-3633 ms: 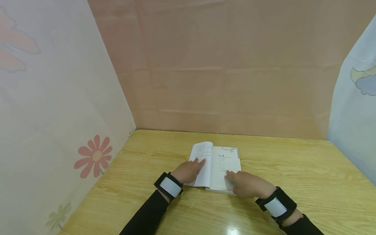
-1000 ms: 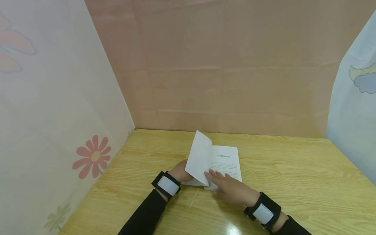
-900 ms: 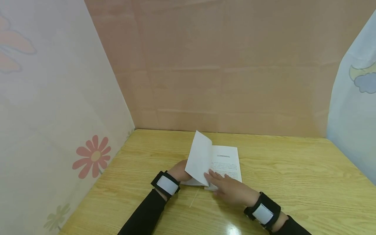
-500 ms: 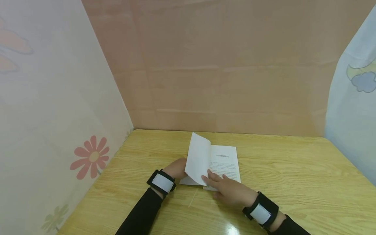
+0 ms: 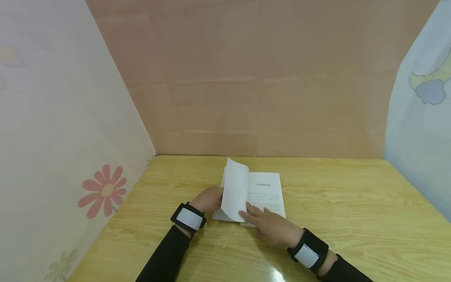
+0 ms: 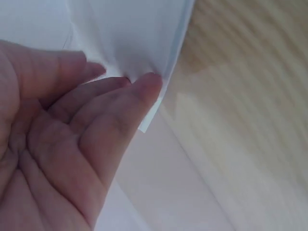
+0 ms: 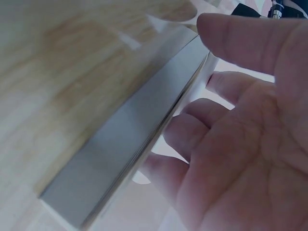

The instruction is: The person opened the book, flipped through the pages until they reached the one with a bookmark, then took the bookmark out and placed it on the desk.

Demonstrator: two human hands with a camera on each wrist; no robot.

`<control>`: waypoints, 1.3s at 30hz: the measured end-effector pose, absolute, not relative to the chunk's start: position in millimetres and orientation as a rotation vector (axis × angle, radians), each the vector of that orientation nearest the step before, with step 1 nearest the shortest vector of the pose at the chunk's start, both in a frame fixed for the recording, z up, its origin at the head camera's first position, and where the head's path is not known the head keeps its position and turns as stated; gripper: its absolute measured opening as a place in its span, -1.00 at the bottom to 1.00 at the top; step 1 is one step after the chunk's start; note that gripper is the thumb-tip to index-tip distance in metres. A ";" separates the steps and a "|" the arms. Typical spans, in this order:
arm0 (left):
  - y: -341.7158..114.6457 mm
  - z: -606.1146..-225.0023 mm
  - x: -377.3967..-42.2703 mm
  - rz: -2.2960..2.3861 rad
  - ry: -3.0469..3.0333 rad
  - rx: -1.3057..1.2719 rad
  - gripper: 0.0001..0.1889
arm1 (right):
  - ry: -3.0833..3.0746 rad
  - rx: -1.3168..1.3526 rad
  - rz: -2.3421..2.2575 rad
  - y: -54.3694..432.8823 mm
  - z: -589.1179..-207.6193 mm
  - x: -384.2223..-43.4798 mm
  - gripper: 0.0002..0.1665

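An open book (image 5: 266, 192) with white pages lies on the wooden table, printed text on its right page. A lifted page (image 5: 235, 190) stands up at an angle on its left side. My left hand (image 5: 208, 199) is behind that page, which hides its fingertips in the head view. In the left wrist view, the left hand's (image 6: 72, 125) fingers are loosely bent and touch the white paper (image 6: 130, 38). My right hand (image 5: 273, 225) rests on the book's lower middle, fingers spread near the lifted page's bottom corner. The book's edge (image 7: 130, 125) runs beside its fingers in the right wrist view.
The wooden table (image 5: 334, 203) spreads around the book. A brown backdrop (image 5: 260, 98) rises behind it. White sheets printed with a red flower (image 5: 105, 190) and a blue cloud (image 5: 430, 92) hang at the left and right. Both wrists wear black bands.
Earlier both hands lay on the flat open pages. A page has since been lifted on the left, with the left hand behind it. The right hand has moved left, towards the book's middle.
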State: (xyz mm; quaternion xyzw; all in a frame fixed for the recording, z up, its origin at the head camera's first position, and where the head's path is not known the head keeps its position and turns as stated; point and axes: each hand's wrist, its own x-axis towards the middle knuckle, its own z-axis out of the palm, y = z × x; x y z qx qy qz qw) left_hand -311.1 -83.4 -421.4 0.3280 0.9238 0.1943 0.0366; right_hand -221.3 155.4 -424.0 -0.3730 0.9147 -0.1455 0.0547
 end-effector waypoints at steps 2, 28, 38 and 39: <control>-84.1 -419.1 -312.3 0.614 2.849 1.017 -0.85 | 2.780 -1.117 -0.425 154.8 -423.5 -222.4 -0.31; -74.1 -400.4 -304.3 0.535 3.068 0.882 -0.55 | 2.783 -1.106 -0.448 153.1 -420.0 -220.5 -0.34; -59.2 -410.4 -294.3 0.286 3.022 1.156 -0.57 | 2.800 -1.130 -0.410 153.5 -422.2 -221.3 -0.34; -58.4 -411.8 -293.6 0.271 3.012 1.159 -0.57 | 2.801 -1.128 -0.410 153.4 -422.4 -221.5 -0.33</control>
